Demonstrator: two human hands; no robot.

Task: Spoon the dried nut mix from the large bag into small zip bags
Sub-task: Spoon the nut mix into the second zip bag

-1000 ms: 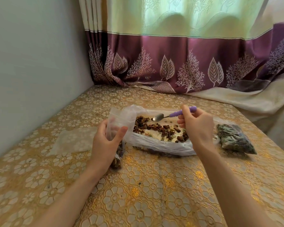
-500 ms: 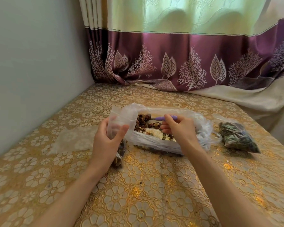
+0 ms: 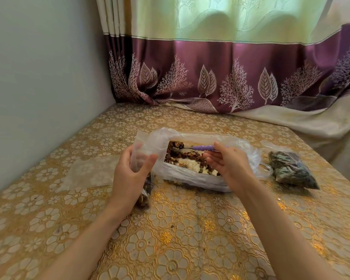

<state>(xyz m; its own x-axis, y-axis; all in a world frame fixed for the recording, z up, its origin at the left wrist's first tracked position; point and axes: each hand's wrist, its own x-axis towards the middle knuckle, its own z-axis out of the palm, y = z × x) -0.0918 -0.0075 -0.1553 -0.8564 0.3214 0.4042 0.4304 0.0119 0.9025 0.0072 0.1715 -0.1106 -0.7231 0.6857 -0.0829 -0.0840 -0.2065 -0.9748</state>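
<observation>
The large clear bag (image 3: pixel 200 179) lies open on the table, with brown and pale dried nut mix (image 3: pixel 187 158) showing inside. My left hand (image 3: pixel 130 174) grips a small clear zip bag (image 3: pixel 142 150) upright at the big bag's left end; some nuts sit in its bottom. My right hand (image 3: pixel 227 165) hovers over the big bag with fingers loosely extended. The purple-handled spoon (image 3: pixel 202 147) lies in the mix, its handle under my thumb and its bowl buried in nuts.
A filled, shut zip bag (image 3: pixel 291 171) lies to the right. Flat empty zip bags (image 3: pixel 89 174) rest on the left of the gold floral tablecloth (image 3: pixel 180 239). A wall stands at left and a purple curtain (image 3: pixel 210 77) hangs behind.
My right hand lowered the spoon from above the mix into the big bag and its fingers loosened around the handle. My left hand stayed on the small bag.
</observation>
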